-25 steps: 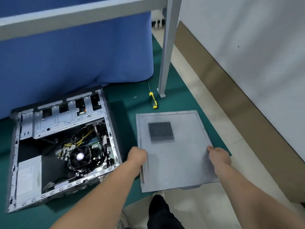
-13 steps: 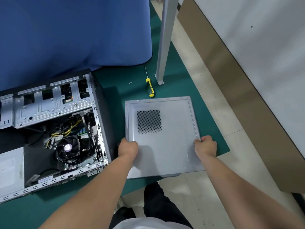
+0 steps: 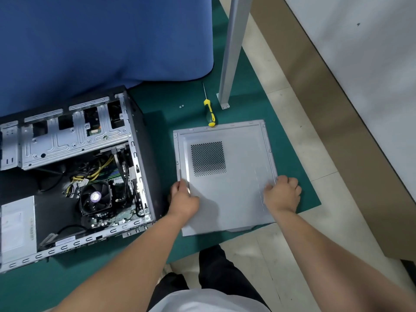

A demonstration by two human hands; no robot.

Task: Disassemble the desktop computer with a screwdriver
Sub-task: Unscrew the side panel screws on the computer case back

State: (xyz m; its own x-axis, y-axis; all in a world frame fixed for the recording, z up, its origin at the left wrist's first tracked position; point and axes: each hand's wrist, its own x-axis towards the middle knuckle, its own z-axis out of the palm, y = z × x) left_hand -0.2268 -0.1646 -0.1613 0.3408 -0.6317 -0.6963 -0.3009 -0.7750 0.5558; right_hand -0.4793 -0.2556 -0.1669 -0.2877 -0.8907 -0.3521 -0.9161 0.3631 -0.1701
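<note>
Fingers curled on both sides: the left hand grips the left edge of the side panel, thumb on top, and the right hand grips the right edge, its fingers folded over the rim. The panel lies inner face up, low over or flat on the green mat; which of the two I cannot tell. Its far edge is just beside the screwdriver, whose yellow handle rests near the metal post, with two small screws close by.

To the left sits the computer case, on its side and open. Inside: the cooler fan in the middle, yellow and black cables above it, a power supply at the near left corner, and the drive cage along the far side.

My read: this is the panel-removal step wrapping up. Next calls for letting go, taking the screwdriver, and going after the fasteners inside.
</note>
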